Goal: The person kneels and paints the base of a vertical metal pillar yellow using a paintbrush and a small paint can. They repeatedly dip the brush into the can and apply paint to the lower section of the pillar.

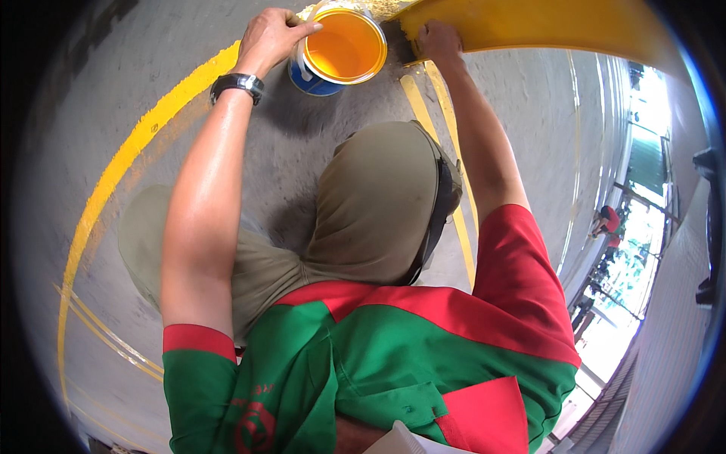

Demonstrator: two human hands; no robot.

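Observation:
My left hand (274, 36), with a dark watch on its wrist, grips the left rim of a paint can (314, 82). The can is blue outside, tilted toward me, and orange-yellow paint (344, 45) shows inside. To the right of the can, my right hand (440, 41) is closed in front of a yellow painted panel (529, 26). Whatever its fingers hold is hidden. A dark patch (396, 41) lies between the can and this hand; its kind cannot be made out.
A curved yellow line (144, 132) runs along the grey floor (98, 151) on the left. Thinner yellow lines (423, 98) pass beside my bent knee (378, 197). Far right, another person (607, 219) in red is low down near a bright opening.

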